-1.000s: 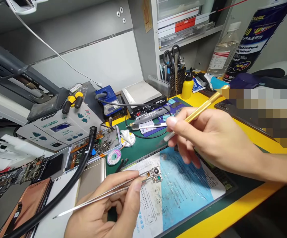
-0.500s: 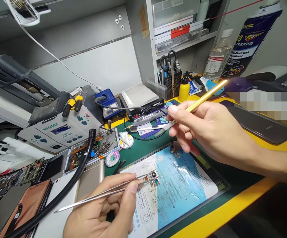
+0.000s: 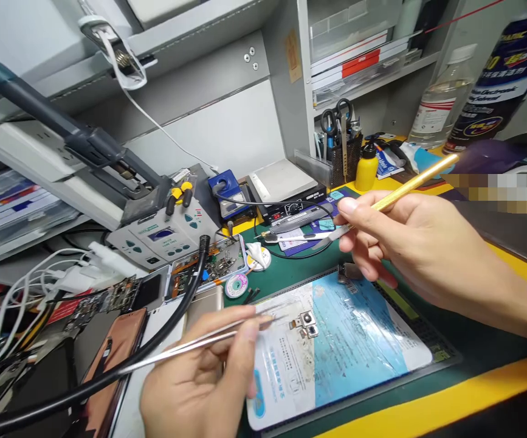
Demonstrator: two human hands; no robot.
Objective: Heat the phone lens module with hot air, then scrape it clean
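My left hand (image 3: 208, 371) is closed on silver metal tweezers (image 3: 185, 348), whose tips are smeared by motion just left of a small camera module (image 3: 307, 322). The module, with two lenses and short connectors, lies on a blue and white sheet (image 3: 349, 347), apart from the tweezers. Between the fingers of my right hand (image 3: 395, 237) is a gold-handled tool (image 3: 416, 182) with a flat blade (image 3: 340, 232) pointing left, held above the mat. Another small metal part (image 3: 351, 272) sits at the sheet's top edge.
A black hose (image 3: 163, 334) arches across the left side, beside phone parts and a tray (image 3: 245, 246) of small components. Behind stand a soldering station (image 3: 160, 234), a flat heating unit (image 3: 285, 182), a yellow bottle (image 3: 366, 170) and a pen holder (image 3: 344, 161). A clear bottle (image 3: 440, 103) stands back right.
The view has swung left, so things appear further right. The tweezers have let go of the camera module and drawn back left. My right hand still holds the gold-handled tool.
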